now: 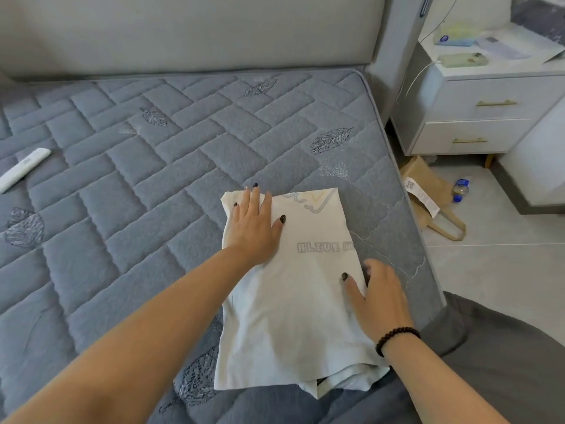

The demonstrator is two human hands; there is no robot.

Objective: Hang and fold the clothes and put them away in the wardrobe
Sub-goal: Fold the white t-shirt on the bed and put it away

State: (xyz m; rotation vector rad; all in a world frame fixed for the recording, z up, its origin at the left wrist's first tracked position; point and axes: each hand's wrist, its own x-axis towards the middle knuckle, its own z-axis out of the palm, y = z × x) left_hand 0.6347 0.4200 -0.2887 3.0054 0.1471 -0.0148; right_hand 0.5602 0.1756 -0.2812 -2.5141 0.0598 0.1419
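A white shirt (293,301), folded into a long strip, lies on the grey quilted mattress (137,185) near its right edge, running from the person's lap toward the headboard (183,32). Pale lettering and a faint drawing show on its upper half, and inner layers of cloth stick out at its near end.

The left hand (253,228) lies flat on the far left corner of the shirt, fingers straight and slightly spread, palm pressing the cloth down; its fingertips reach past the far edge onto the mattress. It grips nothing.

The right hand (379,298) rests at the shirt's right edge, about halfway along. Its thumb lies on top of the cloth and the fingers curl at or under the edge; whether they really pinch the fabric cannot be told. A dark bead bracelet (396,338) sits on that wrist.

A white remote (21,171) lies well apart on the mattress at the left. Beside the bed stands a nightstand (477,117), with a paper bag (428,194) and a bottle (460,189) on the floor below it.
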